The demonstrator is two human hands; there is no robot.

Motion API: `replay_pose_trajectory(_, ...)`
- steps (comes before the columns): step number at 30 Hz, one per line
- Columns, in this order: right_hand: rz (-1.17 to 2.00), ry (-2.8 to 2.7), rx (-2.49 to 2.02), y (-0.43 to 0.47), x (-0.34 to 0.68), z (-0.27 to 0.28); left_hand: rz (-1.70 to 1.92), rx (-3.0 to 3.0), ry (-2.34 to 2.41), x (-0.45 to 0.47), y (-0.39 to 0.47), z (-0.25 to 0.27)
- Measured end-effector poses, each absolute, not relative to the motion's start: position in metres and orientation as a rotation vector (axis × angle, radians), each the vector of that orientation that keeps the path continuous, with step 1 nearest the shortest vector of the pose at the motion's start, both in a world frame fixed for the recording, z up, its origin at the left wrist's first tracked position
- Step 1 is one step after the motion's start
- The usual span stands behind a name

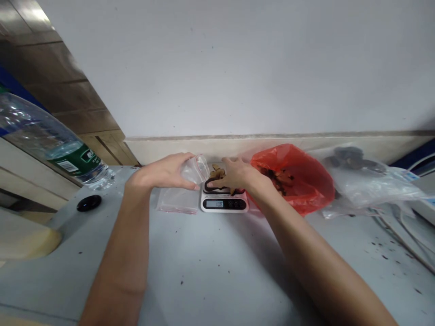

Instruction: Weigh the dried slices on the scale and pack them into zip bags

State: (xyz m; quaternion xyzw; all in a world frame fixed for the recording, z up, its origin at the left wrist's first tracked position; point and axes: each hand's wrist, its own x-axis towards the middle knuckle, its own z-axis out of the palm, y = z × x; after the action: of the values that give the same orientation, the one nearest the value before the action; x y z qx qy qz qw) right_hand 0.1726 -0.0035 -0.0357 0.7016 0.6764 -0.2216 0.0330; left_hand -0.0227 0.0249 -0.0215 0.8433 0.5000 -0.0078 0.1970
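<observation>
My left hand (168, 171) pinches a small clear zip bag (196, 170), its mouth turned toward the scale. A white digital scale (205, 203) sits against the wall, its display reading what looks like 108; any decimal point is too small to tell. Brown dried pieces (217, 173) lie on its dark plate. Over the scale's right side, my right hand (238, 174) reaches around these pieces with thumb and fingers apart. Some pieces are hidden beneath that hand. Flat clear zip bags (178, 200) lie left of the scale, below my left hand.
An open red plastic bag (314, 181) with dried brown pieces (282, 179) stands right of the scale. Beyond it lies a clear bag with dark contents (350, 158). At left are a large water bottle (73, 156) and a black oval object (89, 203). Cables (404, 240) run at right.
</observation>
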Motion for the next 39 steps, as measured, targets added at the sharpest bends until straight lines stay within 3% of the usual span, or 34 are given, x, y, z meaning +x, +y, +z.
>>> replay_pose_trajectory(7,-0.715,2.112,2.216,0.004,0.175,-0.045,-0.043,2.334,1.42,-0.024,0.025,-0.021)
replay_pose_trajectory(22,-1.288,2.187,2.241,0.01,0.198,-0.052,-0.034,2.336,1.318,-0.02,0.029,-0.03)
replay_pose_trajectory(39,-1.681,2.306,2.174,0.012,0.22,-0.048,-0.135,2.209,1.315,-0.008,0.028,-0.038)
